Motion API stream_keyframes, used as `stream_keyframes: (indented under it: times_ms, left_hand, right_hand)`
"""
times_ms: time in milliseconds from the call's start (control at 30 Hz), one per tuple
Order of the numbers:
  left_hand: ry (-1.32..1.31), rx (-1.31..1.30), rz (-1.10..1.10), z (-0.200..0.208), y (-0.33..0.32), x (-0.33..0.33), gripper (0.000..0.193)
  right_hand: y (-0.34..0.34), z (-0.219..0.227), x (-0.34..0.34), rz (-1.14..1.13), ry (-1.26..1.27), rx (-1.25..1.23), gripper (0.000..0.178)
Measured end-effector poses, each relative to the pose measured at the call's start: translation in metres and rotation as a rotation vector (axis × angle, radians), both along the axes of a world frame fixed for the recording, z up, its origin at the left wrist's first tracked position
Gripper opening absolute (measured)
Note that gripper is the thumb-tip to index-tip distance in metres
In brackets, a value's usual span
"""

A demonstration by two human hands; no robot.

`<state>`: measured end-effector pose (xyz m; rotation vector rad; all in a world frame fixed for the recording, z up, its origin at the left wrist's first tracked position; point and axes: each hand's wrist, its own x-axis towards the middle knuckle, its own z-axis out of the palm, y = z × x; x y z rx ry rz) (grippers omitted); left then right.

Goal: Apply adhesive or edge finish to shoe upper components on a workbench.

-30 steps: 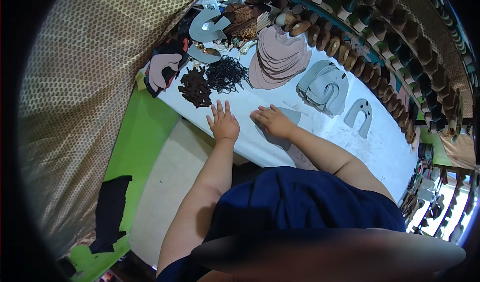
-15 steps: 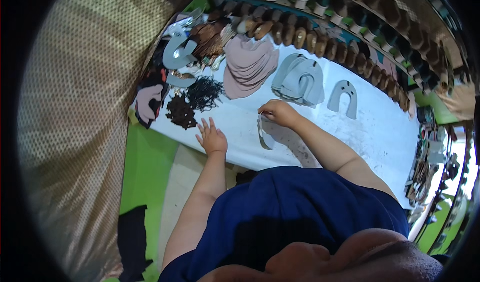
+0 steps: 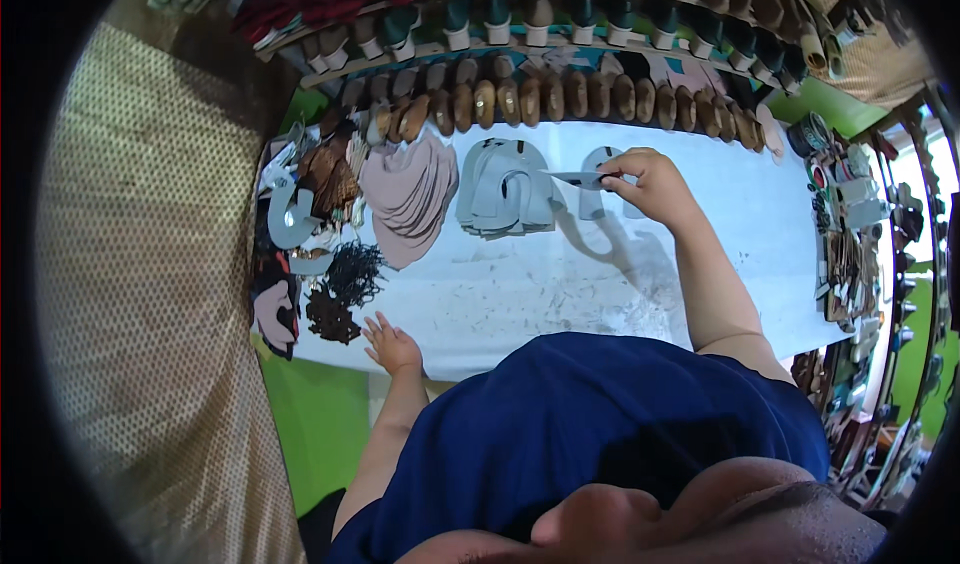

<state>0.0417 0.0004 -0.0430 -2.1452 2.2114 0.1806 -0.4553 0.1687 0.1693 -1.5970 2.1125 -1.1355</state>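
At the far left of our white counter (image 3: 520, 294) lie dark brown and grey leather scraps (image 3: 300, 204), with a tangle of dark cord-like trimmings (image 3: 350, 274) just beside them near the front edge. Our left hand (image 3: 392, 344) rests at that front edge, close to the trimmings, fingers spread wide and flat on the surface, holding nothing. Further along sits a fanned stack of pale pink leather pieces (image 3: 410, 199), and next to it a stack of grey U-shaped leather pieces (image 3: 505, 189), their open ends turned toward us. Above this stack, lifted off the counter, is the single grey leather piece (image 3: 578, 177) we are holding: it shows edge-on as a thin strip, its long axis running roughly level, left to right, with the free end pointing left over the grey stack. Our right hand (image 3: 650, 184) is closed around its right end, thumb and fingertips pinched on the piece, the remaining fingers curled in. Another grey U-shaped piece (image 3: 598, 196) lies on the counter just under the held one. Along the back edge stands a row of wooden shoe lasts (image 3: 560, 99), and at the far right end of the counter small tools and tins (image 3: 845, 214) are crowded together.
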Motion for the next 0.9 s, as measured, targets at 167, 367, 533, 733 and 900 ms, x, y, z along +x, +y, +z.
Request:
stream_keyframes:
  times_ms: [167,367,533,733,900]
  left_hand:
    - [-0.031,-0.007,-0.006,-0.001,0.001,0.003,0.062]
    - [-0.017,-0.017,-0.003,-0.001,0.002,0.004,0.063]
    - [-0.025,0.025,-0.009,-0.002,0.001,0.005,0.064]
    - [-0.027,-0.002,-0.022,-0.004,0.0,0.006,0.064]
    - [0.008,-0.02,-0.026,-0.006,-0.001,0.005,0.065]
  right_hand:
    - [0.012,-0.003,-0.035,0.065,-0.172,0.303,0.018]
    - [-0.03,-0.104,-0.101,-0.017,-0.134,0.445,0.021]
    - [-0.057,-0.171,-0.128,-0.107,-0.036,0.531,0.02]
    - [-0.079,-0.176,-0.137,-0.17,0.038,0.617,0.019]
    - [-0.086,-0.177,-0.137,-0.177,0.214,0.762,0.016]
